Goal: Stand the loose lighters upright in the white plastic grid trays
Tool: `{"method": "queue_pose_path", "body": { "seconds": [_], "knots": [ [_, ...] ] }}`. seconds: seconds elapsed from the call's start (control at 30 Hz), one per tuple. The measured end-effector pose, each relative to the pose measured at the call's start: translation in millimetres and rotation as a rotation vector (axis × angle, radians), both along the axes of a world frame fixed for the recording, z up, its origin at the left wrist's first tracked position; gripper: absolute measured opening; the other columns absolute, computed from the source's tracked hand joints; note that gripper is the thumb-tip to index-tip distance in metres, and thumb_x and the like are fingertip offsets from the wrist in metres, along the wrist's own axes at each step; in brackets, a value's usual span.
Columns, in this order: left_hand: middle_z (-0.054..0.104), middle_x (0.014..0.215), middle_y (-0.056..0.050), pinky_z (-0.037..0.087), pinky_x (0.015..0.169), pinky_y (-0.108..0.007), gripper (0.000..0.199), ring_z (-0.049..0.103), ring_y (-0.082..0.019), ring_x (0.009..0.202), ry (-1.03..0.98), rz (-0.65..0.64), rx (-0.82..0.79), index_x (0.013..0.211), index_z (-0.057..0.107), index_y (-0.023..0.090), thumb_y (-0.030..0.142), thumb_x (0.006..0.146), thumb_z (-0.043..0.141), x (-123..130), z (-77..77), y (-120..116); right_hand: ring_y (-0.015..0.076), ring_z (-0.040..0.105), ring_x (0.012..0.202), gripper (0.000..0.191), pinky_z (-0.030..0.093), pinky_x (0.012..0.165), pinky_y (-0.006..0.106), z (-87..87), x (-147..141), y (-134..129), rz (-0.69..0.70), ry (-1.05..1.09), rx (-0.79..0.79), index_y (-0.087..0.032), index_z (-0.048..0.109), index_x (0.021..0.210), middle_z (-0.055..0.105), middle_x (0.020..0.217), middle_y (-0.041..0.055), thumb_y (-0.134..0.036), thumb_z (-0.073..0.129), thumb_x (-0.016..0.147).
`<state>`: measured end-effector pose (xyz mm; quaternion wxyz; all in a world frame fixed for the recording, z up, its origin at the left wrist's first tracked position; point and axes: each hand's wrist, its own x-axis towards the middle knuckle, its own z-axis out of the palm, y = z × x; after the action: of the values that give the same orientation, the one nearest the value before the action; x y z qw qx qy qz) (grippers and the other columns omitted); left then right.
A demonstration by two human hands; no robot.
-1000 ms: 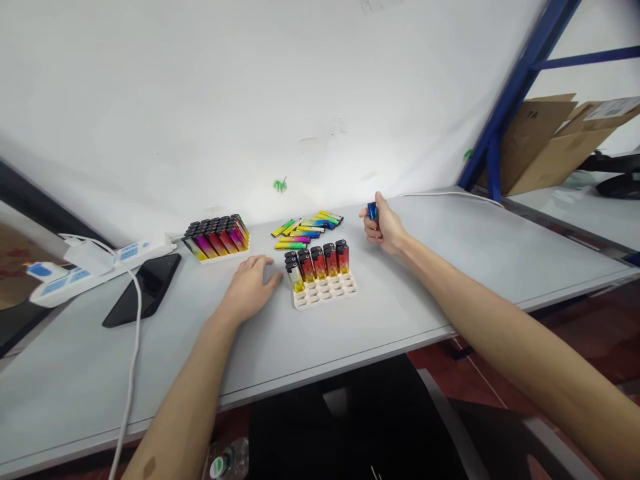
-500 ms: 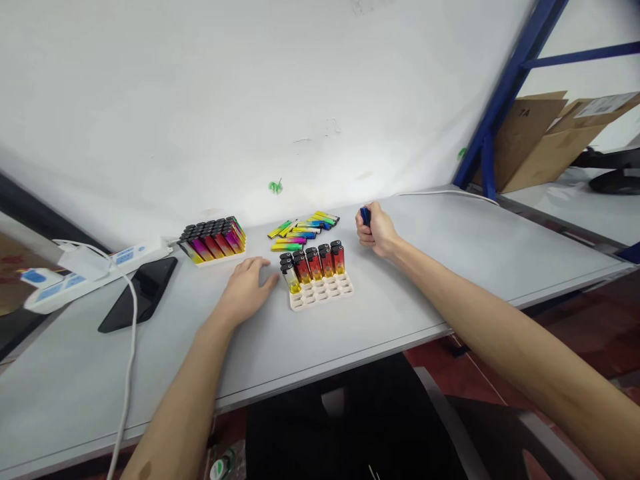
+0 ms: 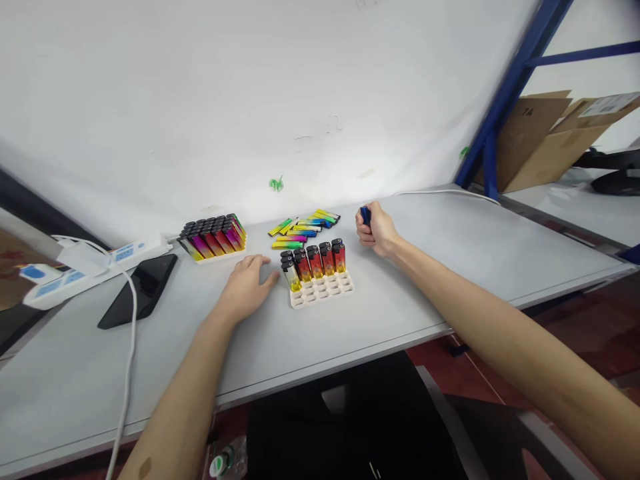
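Note:
My right hand [image 3: 376,230] is wrapped around a dark blue lighter [image 3: 366,215], held above the table to the right of the pile. Only the lighter's upper part shows; the fingers cover the rest. My left hand [image 3: 247,285] rests on the table with its fingers spread and nothing in it. Just right of it stands a white holder tray [image 3: 323,293] with rows of slots. Upright red-and-yellow lighters [image 3: 316,262] with black tops fill its back rows, and the front slots are bare. Several colourful lighters [image 3: 303,230] lie loose behind the tray.
A second tray of upright lighters [image 3: 215,237] stands at the back left. Further left are a black phone [image 3: 140,290], a white power strip [image 3: 50,288] and a cable [image 3: 131,347]. A white wall backs the table; a blue frame [image 3: 493,127] and cardboard boxes [image 3: 550,150] are at right.
Almost nothing differs. My right hand keeps its hold on the blue lighter in the same place, and my left hand stays on the table; the view has shifted very slightly.

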<state>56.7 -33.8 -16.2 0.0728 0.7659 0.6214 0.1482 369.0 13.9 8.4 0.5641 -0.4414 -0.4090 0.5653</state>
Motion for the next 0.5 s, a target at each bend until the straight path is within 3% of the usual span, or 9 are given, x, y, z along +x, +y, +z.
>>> {"method": "queue_pose_path", "body": {
  "seconds": [0.13,0.23,0.37,0.5],
  "knots": [
    [0.056,0.143,-0.018,0.036,0.117,-0.045,0.056,0.046,-0.033,0.139,0.003,0.005,-0.01,0.134,0.057,0.012,0.047,0.092,0.044,0.9,1.5,-1.0,0.0075,0.017,0.035,0.041,0.014,0.035,0.02,-0.2,-1.3,-1.2,-0.023,0.01,0.008,-0.022,0.044,0.067,0.027,0.047,-0.008,-0.049,0.036,0.097],
    [0.056,0.142,-0.018,0.035,0.118,-0.046,0.057,0.046,-0.033,0.139,0.006,-0.01,0.001,0.135,0.056,0.011,0.047,0.092,0.044,1.3,1.7,-1.1,0.0085,0.035,0.04,0.04,0.028,0.038,0.021,1.0,-3.2,-2.4,-0.064,-0.003,0.108,-0.02,0.055,0.077,0.042,0.056,-0.0041,-0.045,0.033,0.099],
    [0.057,0.141,-0.018,0.034,0.119,-0.046,0.055,0.046,-0.032,0.138,0.011,-0.015,0.006,0.133,0.057,0.011,0.044,0.092,0.044,2.0,2.4,-1.3,0.0112,0.06,0.064,0.021,0.051,0.06,0.026,8.7,-5.6,-8.4,-0.026,-0.13,0.208,-0.019,0.062,0.089,0.061,0.08,0.0007,-0.036,0.053,0.095],
    [0.056,0.143,-0.017,0.034,0.119,-0.046,0.053,0.045,-0.032,0.14,0.01,-0.01,-0.004,0.133,0.057,0.012,0.044,0.092,0.044,3.1,3.9,-1.8,0.0105,0.058,0.072,0.017,0.05,0.069,0.026,24.7,-2.8,-20.1,0.009,-0.277,0.395,-0.019,0.066,0.085,0.063,0.082,0.0003,-0.033,0.073,0.086]
  ]
}}
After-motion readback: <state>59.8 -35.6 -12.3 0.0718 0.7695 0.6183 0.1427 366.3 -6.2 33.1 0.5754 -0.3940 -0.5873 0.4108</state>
